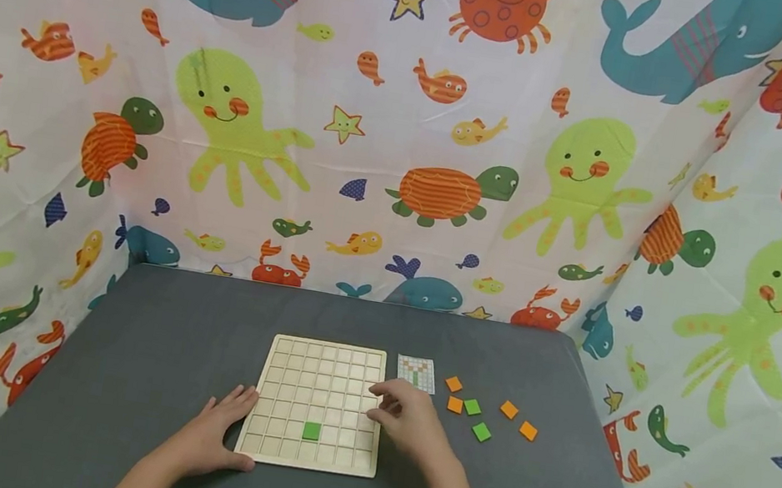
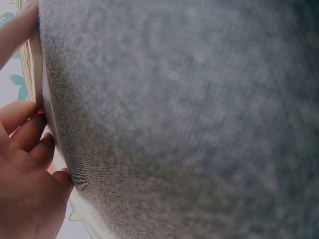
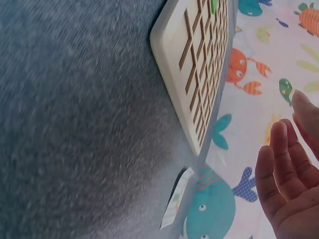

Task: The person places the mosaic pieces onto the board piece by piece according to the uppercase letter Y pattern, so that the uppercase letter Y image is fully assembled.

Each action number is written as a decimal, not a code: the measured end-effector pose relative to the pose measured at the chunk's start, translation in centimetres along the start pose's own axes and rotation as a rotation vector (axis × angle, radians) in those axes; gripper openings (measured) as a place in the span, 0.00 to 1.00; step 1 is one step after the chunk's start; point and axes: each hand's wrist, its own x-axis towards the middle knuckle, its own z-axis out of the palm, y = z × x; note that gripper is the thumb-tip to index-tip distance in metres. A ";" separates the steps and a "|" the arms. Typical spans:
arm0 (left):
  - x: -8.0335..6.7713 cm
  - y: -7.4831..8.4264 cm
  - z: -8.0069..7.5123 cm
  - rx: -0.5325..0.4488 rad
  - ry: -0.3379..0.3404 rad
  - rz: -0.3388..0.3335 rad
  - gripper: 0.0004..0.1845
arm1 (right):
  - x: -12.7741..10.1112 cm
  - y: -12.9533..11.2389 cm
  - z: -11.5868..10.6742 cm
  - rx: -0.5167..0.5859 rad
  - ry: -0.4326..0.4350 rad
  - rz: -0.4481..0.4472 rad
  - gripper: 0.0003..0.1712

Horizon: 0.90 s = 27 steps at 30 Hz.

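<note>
A wooden grid board [image 1: 317, 385] lies on the grey table [image 1: 139, 358], with one green tile [image 1: 311, 431] set in a cell near its front edge. My left hand [image 1: 221, 425] rests flat on the table, fingers against the board's front-left edge. My right hand [image 1: 399, 414] hovers at the board's right edge, fingers loosely bent and holding nothing. In the right wrist view the right hand's [image 3: 289, 179] palm is empty beside the board [image 3: 197, 69]. The left wrist view shows the left hand's fingers [image 2: 27, 149] touching the board's edge [image 2: 34, 64].
A small pattern card [image 1: 415, 372] lies just right of the board's far corner. Loose orange tiles [image 1: 509, 409] and green tiles [image 1: 481, 431] are scattered to the right of my right hand. A sea-creature curtain [image 1: 408, 128] surrounds the table on three sides.
</note>
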 end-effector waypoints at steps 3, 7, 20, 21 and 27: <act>0.1 0.0 0.0 0.001 -0.004 0.000 0.64 | -0.3 0.5 -0.4 -0.006 0.023 0.017 0.18; 0.1 0.0 0.0 0.001 -0.004 -0.002 0.64 | -0.6 1.6 -0.8 0.006 0.050 0.065 0.18; -0.3 0.2 0.0 -0.020 0.006 0.021 0.64 | -1.9 3.5 -2.9 -0.016 0.150 0.161 0.20; -0.2 0.2 0.0 -0.020 0.007 0.022 0.64 | -1.9 3.7 -3.1 -0.018 0.152 0.177 0.20; -0.2 0.2 -0.1 -0.015 0.006 0.012 0.65 | -2.6 4.7 -4.1 -0.042 0.177 0.232 0.20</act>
